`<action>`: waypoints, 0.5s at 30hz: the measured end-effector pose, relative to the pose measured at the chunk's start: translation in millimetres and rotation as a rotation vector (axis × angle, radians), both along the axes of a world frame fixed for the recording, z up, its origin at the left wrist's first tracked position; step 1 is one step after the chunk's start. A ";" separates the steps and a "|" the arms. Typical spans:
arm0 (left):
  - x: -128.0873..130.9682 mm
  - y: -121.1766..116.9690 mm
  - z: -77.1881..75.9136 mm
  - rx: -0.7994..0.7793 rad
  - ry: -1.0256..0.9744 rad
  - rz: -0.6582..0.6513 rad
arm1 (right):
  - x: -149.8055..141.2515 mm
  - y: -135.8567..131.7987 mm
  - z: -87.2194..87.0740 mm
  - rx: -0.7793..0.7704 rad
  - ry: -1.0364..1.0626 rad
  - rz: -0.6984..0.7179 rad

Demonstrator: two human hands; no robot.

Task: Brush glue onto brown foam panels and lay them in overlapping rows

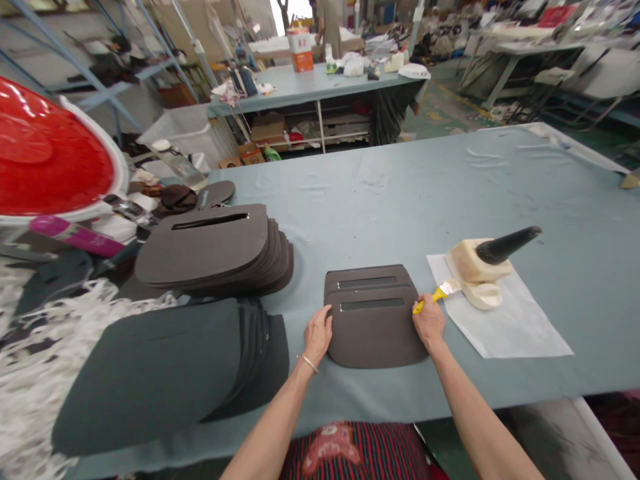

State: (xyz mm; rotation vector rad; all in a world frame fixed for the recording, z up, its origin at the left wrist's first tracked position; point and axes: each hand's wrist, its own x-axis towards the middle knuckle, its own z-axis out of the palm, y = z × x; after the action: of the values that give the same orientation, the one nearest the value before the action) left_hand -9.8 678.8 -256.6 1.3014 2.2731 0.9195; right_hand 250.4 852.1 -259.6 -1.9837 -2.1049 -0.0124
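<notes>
Two dark brown panels (375, 340) with rounded corners lie overlapped in front of me, each with a long slot across it. My left hand (319, 331) is closed on the left edge of the front panel, fingertips on its top face. In my right hand (429, 323) is a yellow-handled paintbrush (441, 291), its bristles pointing away to the right; the same hand touches the panels' right edge. Beyond the brush, a cream-coloured block-shaped container (473, 260) with a black stick-like handle (510, 245) stands on a white sheet (510, 330), with a pale blob beside it.
To the left are a stack of slotted brown panels (215, 250) and a pile of dark green pieces (160, 367). White strips (30, 373), a magenta bottle (75, 235) and a big red basin (45, 153) sit farther left. Another table (320, 90) stands behind, with a person at the back.
</notes>
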 end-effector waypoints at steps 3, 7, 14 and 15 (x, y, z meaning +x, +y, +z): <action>-0.4 -0.5 0.6 -0.025 0.029 -0.012 | 0.9 0.1 -0.2 0.009 0.004 0.026; 3.7 -1.4 -0.2 -0.044 0.124 -0.022 | 0.7 -0.4 2.0 -0.013 -0.007 0.041; 6.5 -5.6 37.5 -0.083 0.317 0.017 | 3.3 -4.4 14.7 0.121 -0.038 0.095; 0.5 -14.1 51.8 -0.054 0.352 0.050 | 4.9 -4.6 16.7 0.137 -0.027 0.107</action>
State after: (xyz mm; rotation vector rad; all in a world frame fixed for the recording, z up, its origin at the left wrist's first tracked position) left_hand -9.4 664.8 -204.8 1.4855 2.5837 0.6812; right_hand 255.3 847.5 -242.9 -1.8017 -2.1617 -0.1597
